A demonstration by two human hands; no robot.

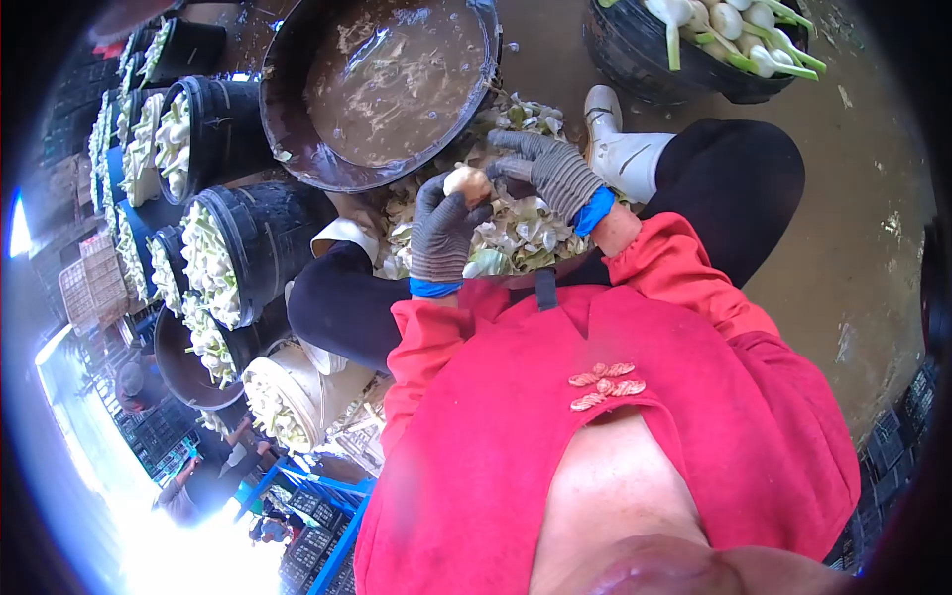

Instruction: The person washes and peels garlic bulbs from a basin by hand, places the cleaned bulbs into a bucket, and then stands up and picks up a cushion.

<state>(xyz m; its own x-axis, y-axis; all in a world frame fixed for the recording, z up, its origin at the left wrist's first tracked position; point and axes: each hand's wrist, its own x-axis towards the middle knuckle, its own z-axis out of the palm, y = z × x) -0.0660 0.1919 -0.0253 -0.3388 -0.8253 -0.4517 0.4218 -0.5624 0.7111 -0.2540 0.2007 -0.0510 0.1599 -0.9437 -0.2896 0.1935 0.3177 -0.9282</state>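
Note:
A round, pale brownish-white garlic bulb is in my left hand, with the gloved fingers wrapped round its near side. My right hand is just to the right of the bulb, fingers stretched out and apart, fingertips close to the bulb. Both hands wear dirty grey gloves with blue bands at the wrists. Under and beyond them, between my legs, lies a heap of pale peelings and leaves. My palms are turned out of sight.
A wide dark tub of muddy water stands ahead. At the upper right is a black bucket of white bulbs with green stems. Several filled buckets line the left side. Farther left a person and dark crates are visible.

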